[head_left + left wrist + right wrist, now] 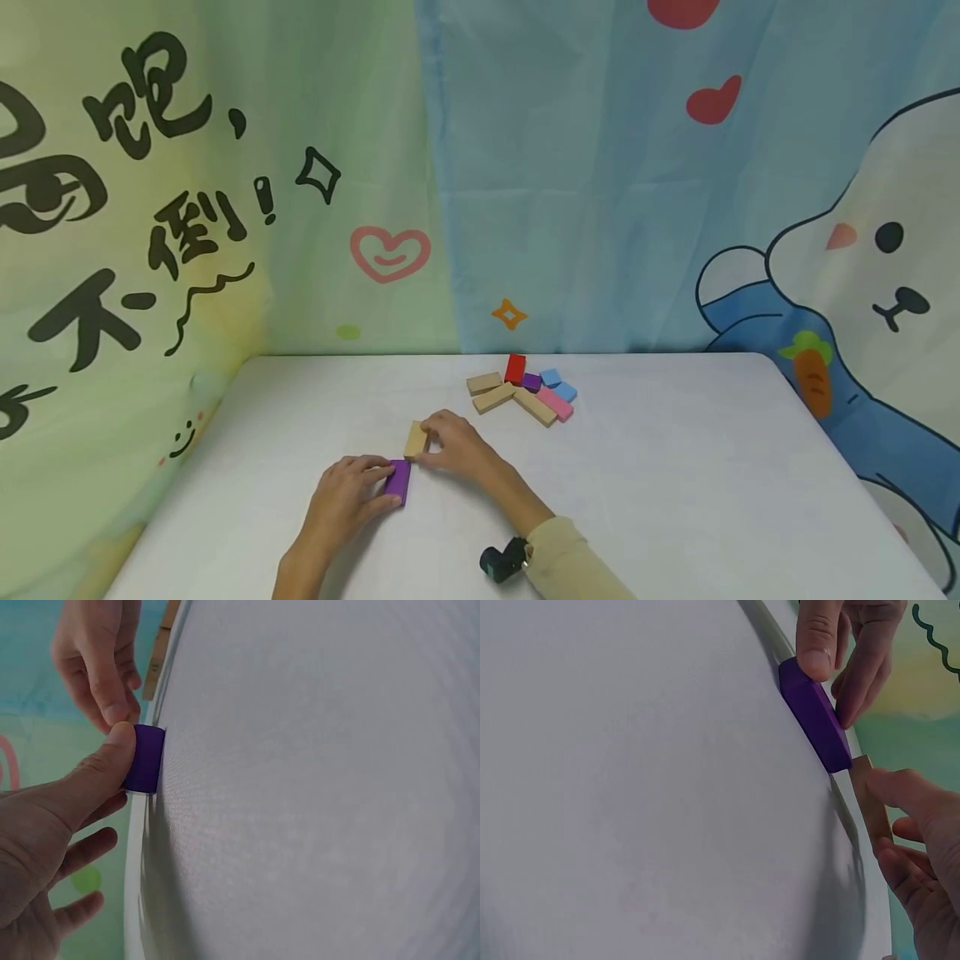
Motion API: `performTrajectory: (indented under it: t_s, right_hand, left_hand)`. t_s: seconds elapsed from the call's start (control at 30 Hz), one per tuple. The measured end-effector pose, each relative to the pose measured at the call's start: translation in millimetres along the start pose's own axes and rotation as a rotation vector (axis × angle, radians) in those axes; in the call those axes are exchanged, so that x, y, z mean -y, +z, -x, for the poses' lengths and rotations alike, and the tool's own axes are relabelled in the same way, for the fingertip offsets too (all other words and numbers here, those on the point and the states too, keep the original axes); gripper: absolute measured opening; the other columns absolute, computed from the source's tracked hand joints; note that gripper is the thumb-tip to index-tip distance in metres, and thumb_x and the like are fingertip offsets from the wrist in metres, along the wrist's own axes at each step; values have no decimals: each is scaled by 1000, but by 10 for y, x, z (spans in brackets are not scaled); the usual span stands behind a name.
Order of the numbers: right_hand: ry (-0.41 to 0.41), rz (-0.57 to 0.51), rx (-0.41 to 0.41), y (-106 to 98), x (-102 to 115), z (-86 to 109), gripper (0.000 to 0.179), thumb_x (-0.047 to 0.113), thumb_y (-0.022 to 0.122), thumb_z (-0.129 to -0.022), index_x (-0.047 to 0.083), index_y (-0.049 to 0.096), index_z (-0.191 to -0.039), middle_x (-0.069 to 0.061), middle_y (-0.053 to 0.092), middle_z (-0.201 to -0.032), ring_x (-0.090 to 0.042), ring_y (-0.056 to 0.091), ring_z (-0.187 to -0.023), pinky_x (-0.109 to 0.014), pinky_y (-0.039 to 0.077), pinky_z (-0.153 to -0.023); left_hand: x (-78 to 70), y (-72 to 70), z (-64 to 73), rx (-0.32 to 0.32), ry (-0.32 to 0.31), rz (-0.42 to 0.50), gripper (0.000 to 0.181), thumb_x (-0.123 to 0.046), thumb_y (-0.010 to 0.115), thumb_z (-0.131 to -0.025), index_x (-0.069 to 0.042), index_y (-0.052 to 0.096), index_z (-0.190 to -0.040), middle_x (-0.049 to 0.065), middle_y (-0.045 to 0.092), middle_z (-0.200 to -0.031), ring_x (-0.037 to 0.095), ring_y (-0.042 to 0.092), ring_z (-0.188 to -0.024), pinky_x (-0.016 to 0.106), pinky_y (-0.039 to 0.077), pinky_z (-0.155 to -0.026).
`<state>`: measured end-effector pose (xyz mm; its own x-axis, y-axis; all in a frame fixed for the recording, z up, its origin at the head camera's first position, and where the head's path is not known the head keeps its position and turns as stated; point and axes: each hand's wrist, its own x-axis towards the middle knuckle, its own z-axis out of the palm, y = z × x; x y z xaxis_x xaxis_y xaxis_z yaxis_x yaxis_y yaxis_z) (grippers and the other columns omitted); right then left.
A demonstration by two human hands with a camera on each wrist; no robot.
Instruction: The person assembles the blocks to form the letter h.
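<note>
In the head view my left hand (pixel 343 500) pinches a purple block (pixel 399 483) lying on the white table, thumb at the near end and a finger farther along it. The thumb also shows on the purple block (pixel 146 759) in the left wrist view. Just beyond, my right hand (pixel 463 450) holds a plain wooden block (pixel 415 440) between thumb and fingers. The two blocks stand end to end, corners touching or nearly so. In the right wrist view the wooden block (pixel 869 799) is partly covered by the right fingers.
Toward the back of the white table (pixel 675 483) lies a loose pile: several wooden blocks (pixel 493 398), a red block (pixel 515 368), a small purple block (pixel 532 382), a pink block (pixel 555 403) and light blue blocks (pixel 565 392). A printed curtain (pixel 585 208) hangs behind.
</note>
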<state>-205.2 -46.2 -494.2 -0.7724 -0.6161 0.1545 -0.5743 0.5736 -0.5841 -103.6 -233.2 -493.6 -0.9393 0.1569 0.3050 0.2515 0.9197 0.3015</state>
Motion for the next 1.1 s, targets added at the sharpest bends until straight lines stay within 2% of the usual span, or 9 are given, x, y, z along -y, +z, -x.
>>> performTrajectory:
  t_s: [0.13, 0.2, 0.33, 0.43, 0.53, 0.63, 0.83, 0.93, 1.1]
  right_hand:
    - [-18, -37, -6, 51, 13, -25, 41, 29, 71, -79, 5, 62, -111, -6, 60, -106, -10, 54, -86, -17, 47, -73]
    - [-20, -39, 0, 69, 25, -42, 40, 28, 71, -79, 5, 62, -111, -6, 60, -108, -10, 55, -88, -17, 47, -75]
    - [-15, -12, 44, 99, 46, -69, 36, 28, 68, -82, 6, 63, -111, -7, 60, -115, -13, 57, -99, -23, 49, -87]
    - [-5, -14, 81, 115, 52, -70, 32, 27, 64, -85, 9, 63, -112, -7, 58, -123, -16, 55, -113, -29, 46, -98]
    - [-15, -24, 95, 125, 55, -69, 30, 25, 62, -87, 9, 64, -113, -8, 56, -128, -20, 51, -121, -33, 42, -103]
    - [-32, -13, 100, 135, 51, -77, 30, 24, 62, -87, 9, 65, -113, -9, 56, -128, -21, 51, -122, -34, 41, -104]
    - [-44, -13, 95, 153, 41, -86, 31, 25, 62, -88, 9, 64, -114, -9, 57, -128, -20, 51, -123, -34, 40, -105]
    - [-57, -14, 93, 157, 21, -92, 32, 25, 62, -88, 9, 64, -115, -8, 57, -128, -20, 51, -123, -33, 40, -105]
    - [-82, -56, 76, 152, -16, -96, 28, 19, 61, -88, 8, 64, -114, -8, 59, -126, -20, 51, -123, -33, 40, -105]
  left_hand:
    - [2, 14, 9, -19, -4, 16, 43, -36, 79, -64, -13, 72, -100, -2, 68, -104, 20, 59, -98, 47, 45, -90]
    - [2, 23, 10, -28, -2, 20, 43, -36, 79, -64, -13, 72, -99, -2, 69, -104, 20, 59, -98, 46, 45, -90]
    - [4, 33, 13, -29, 5, 8, 43, -38, 79, -64, -13, 72, -99, -2, 69, -103, 20, 59, -98, 45, 45, -89]
    - [5, 25, 15, -22, 14, -25, 43, -39, 78, -65, -14, 72, -99, -2, 68, -103, 21, 59, -99, 45, 45, -88]
    - [11, 17, 16, -17, 18, -48, 43, -39, 78, -65, -14, 72, -100, -1, 68, -103, 21, 59, -99, 44, 46, -87]
    - [21, 12, 19, -9, 21, -50, 44, -39, 77, -66, -14, 72, -101, -1, 68, -104, 21, 58, -100, 43, 46, -87]
    - [39, -11, -23, -41, 91, -62, 35, -36, 77, -67, -16, 74, -95, 0, 69, -97, 23, 59, -96, 44, 48, -83]
    - [45, -12, -64, -60, 126, -58, 30, -33, 77, -67, -15, 74, -92, 1, 69, -99, 23, 61, -96, 43, 50, -82]
    - [51, -5, -104, -43, 173, -44, 31, -29, 78, -67, -10, 73, -92, 3, 70, -104, 23, 62, -101, 40, 50, -85]
